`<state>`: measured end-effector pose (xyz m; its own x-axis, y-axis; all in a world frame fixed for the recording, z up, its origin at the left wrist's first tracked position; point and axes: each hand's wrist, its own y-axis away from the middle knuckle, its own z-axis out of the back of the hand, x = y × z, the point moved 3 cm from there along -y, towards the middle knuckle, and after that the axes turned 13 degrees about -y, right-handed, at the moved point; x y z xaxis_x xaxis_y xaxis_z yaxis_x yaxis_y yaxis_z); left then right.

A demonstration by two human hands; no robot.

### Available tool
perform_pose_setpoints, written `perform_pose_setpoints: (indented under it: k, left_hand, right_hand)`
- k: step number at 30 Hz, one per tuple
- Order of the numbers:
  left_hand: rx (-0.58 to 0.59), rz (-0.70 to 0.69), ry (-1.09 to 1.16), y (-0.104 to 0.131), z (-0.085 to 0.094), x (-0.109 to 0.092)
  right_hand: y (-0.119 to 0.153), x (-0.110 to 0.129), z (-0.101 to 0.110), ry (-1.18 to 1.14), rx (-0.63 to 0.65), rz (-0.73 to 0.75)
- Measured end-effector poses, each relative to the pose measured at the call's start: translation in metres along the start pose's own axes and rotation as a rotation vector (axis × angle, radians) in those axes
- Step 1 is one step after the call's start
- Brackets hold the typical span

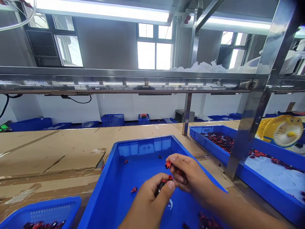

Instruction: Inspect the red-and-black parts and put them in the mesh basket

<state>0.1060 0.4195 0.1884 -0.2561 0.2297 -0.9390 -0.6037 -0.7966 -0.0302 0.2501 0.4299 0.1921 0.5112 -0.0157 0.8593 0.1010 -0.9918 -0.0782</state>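
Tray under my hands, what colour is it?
The tray is blue, with dark lettering on its far wall; best seen in the head view.

- Your left hand (149, 200) plus right hand (193, 175): two
- Middle tray (147, 147) and right tray (264, 190) before you: two
- Basket (54, 208) at your near left: one
- Yellow fan (287, 132) to your right: one
- Red pieces (133, 190): more than you can count

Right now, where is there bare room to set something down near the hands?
The cardboard left of the middle tray, beyond the small basket, has wide bare patches. Inside that tray, the left floor holds only scattered red pieces. Crowded: its near right, where a pile lies, and the middle, where the left hand and right hand hold pieces.
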Motion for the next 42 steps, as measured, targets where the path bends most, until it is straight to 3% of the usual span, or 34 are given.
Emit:
perform_pose_setpoints:
  k: [4,12,25,33,37,42]
  left_hand:
    - [-0.139,-0.194,-0.354,0.004,0.005,-0.007]
    - [-0.242,-0.374,-0.507,0.009,0.010,-0.008]
    - [-0.324,-0.313,-0.507,0.006,0.016,0.002]
    - [-0.422,-0.209,-0.417,0.006,0.020,-0.005]
    - [-0.418,-0.185,-0.341,0.007,0.020,-0.008]
    - [-0.444,-0.080,-0.440,0.008,0.018,-0.007]
  right_hand:
    - [-0.001,0.009,0.003,-0.151,0.064,-0.026]
    - [0.005,0.009,0.002,-0.270,0.179,-0.136]
    - [0.006,0.006,-0.006,-0.305,0.181,-0.153]
    - [-0.001,0.003,0.003,-0.374,0.060,-0.180]
    - [0.002,-0.006,-0.001,-0.312,0.062,-0.263]
    - [0.007,-0.019,-0.008,-0.039,0.160,-0.277]
